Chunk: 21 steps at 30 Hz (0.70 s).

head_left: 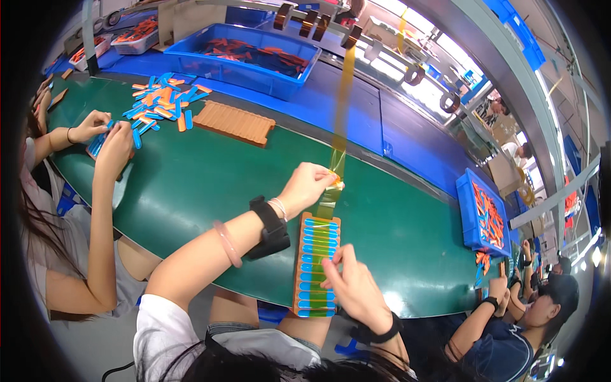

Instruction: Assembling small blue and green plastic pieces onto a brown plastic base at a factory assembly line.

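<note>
A translucent amber tape (pixel 342 95) runs down from above to a brown slotted tray (pixel 297 280) at the table's near edge. In the tray lies a row of several blue strips (pixel 312 259), with tape along their middle. My left hand (pixel 309 188) is closed in a pinch on the tape just beyond the tray's far end, where the tape is crumpled and shiny. Over the tray's right side is my right hand (pixel 358 286), fingers loosely bent and apart, one fingertip touching the taped strips. Nothing is visible in its grasp.
Left on the green table (pixel 407 235) are a brown grooved tray (pixel 234 122) and a pile of blue and orange strips (pixel 162 102). Blue bins (pixel 280 83) stand behind and at right. Co-workers' hands (pixel 105 130) work at the left; another person (pixel 509 318) sits right.
</note>
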{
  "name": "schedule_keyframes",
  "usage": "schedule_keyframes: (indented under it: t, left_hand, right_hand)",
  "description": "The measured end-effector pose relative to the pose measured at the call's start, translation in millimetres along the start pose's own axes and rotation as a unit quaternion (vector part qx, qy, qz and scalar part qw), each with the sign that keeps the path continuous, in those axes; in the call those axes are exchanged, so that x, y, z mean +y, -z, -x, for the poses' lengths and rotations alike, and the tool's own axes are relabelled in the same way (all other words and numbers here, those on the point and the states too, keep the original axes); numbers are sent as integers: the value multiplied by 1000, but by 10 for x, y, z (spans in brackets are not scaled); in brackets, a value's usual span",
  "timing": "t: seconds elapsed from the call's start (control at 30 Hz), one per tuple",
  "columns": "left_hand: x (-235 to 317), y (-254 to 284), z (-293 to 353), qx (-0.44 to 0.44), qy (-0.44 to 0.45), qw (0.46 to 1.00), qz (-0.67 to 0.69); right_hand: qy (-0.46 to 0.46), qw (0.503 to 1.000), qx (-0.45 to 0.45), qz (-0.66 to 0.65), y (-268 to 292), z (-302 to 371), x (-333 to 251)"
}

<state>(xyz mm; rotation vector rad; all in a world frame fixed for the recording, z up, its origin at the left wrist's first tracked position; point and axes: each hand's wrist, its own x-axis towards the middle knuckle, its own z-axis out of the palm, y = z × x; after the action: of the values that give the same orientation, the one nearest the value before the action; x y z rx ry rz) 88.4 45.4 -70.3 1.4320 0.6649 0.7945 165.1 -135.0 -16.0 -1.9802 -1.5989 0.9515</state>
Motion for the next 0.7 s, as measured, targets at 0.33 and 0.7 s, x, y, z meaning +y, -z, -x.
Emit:
schedule_keyframes:
  t: [0.33,0.7]
  left_hand:
    - [-235,-55,140,49,-30,992,-114]
    - [8,-7,185,130,2,855,-502]
  right_hand:
    - [22,993,102,-52,137,-994,-24]
    - [-16,988,147,54,421,-505,393]
